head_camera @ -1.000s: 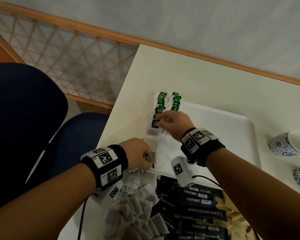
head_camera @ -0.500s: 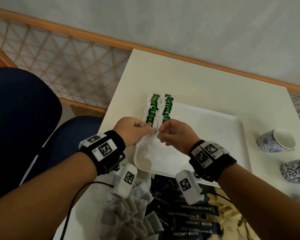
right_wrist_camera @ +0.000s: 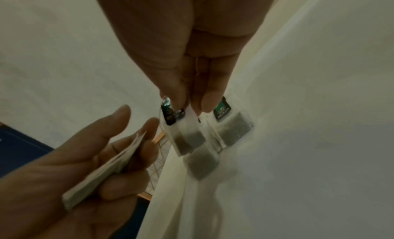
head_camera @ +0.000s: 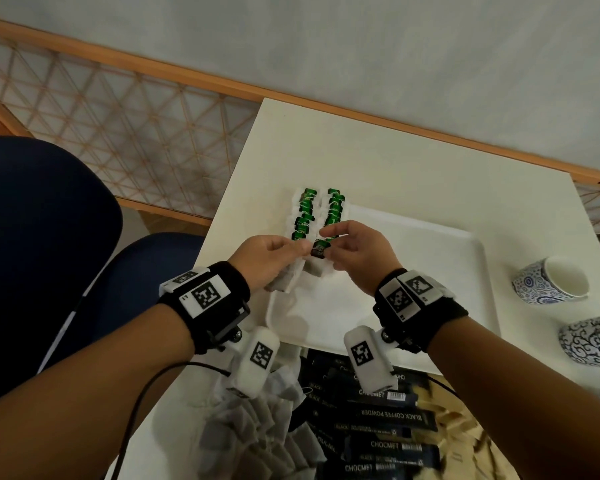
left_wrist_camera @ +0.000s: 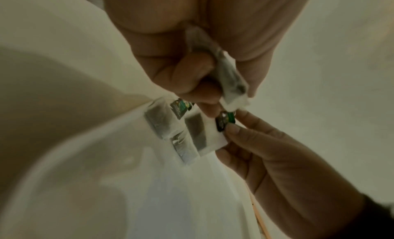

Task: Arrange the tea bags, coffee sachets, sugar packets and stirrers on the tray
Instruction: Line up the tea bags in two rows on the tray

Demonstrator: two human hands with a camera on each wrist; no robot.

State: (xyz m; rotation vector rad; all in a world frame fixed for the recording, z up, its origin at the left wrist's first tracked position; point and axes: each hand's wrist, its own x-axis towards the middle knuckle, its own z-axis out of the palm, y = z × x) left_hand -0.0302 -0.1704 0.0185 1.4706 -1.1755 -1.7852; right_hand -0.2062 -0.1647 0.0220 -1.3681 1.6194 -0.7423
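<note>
A white tray (head_camera: 413, 271) lies on the table. Two rows of tea bags with green tags (head_camera: 321, 211) run along its far left corner. Just in front of the rows, my left hand (head_camera: 300, 249) grips a small stack of tea bags (right_wrist_camera: 102, 172) in its curled fingers. My right hand (head_camera: 326, 244) meets it there. Between thumb and fingertip it pinches a single tea bag (right_wrist_camera: 187, 133) by its top, next to the green tag (left_wrist_camera: 226, 121). The bag hangs just above the near end of the rows.
A loose pile of tea bags (head_camera: 257, 434) lies at the table's near edge, with black coffee sachets (head_camera: 388, 420) and brown packets (head_camera: 465, 431) beside it. Two patterned cups (head_camera: 551, 282) stand right of the tray. A blue chair (head_camera: 49, 237) is on the left.
My left hand has come up from the pile by the tray's near edge with tea bags in it. It now meets the right hand by the rows, where the right hand pinches one bag.
</note>
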